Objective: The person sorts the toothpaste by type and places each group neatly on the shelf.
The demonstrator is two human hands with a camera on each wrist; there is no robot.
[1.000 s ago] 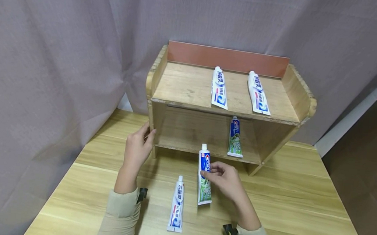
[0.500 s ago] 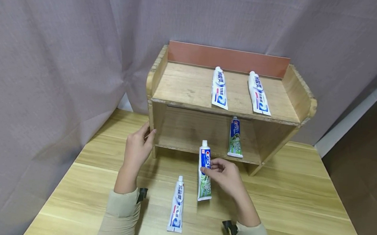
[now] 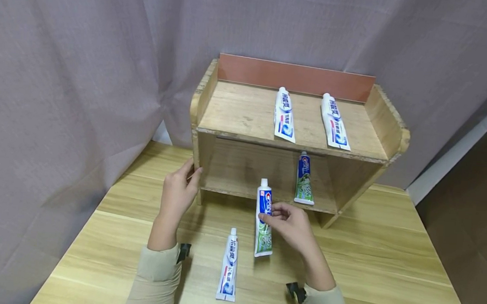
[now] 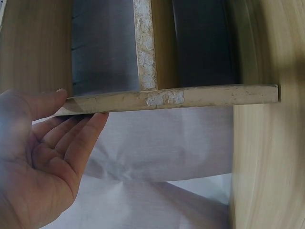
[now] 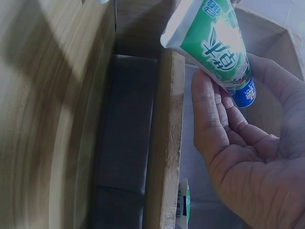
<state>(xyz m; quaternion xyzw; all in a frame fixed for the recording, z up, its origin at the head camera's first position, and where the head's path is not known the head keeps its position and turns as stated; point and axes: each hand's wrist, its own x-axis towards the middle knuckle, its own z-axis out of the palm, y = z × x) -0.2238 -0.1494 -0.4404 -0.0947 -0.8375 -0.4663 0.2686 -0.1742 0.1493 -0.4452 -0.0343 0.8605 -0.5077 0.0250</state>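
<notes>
My right hand (image 3: 293, 225) pinches a blue, green and white toothpaste tube (image 3: 263, 242) between thumb and fingers. The tube is held cap up in front of the wooden shelf's lower board. In the right wrist view its green printed end (image 5: 221, 47) shows above the fingers. At the shelf's left side my left hand (image 3: 178, 190) holds the upright side panel (image 4: 200, 97), thumb on one face and fingers on the other. A second blue-green toothpaste tube (image 3: 304, 180) lies on the lower board (image 3: 242, 171), toward the right.
Two white toothpaste tubes (image 3: 286, 115) lie on the top board (image 3: 238, 108). Another white toothpaste tube (image 3: 229, 265) lies on the wooden table (image 3: 389, 259), between the forearms. A reddish strip (image 3: 294, 76) runs along the shelf's back, before a grey curtain (image 3: 83, 63).
My right hand has moved slightly forward and up toward the shelf with the blue-green toothpaste tube. My left hand stays on the side panel.
</notes>
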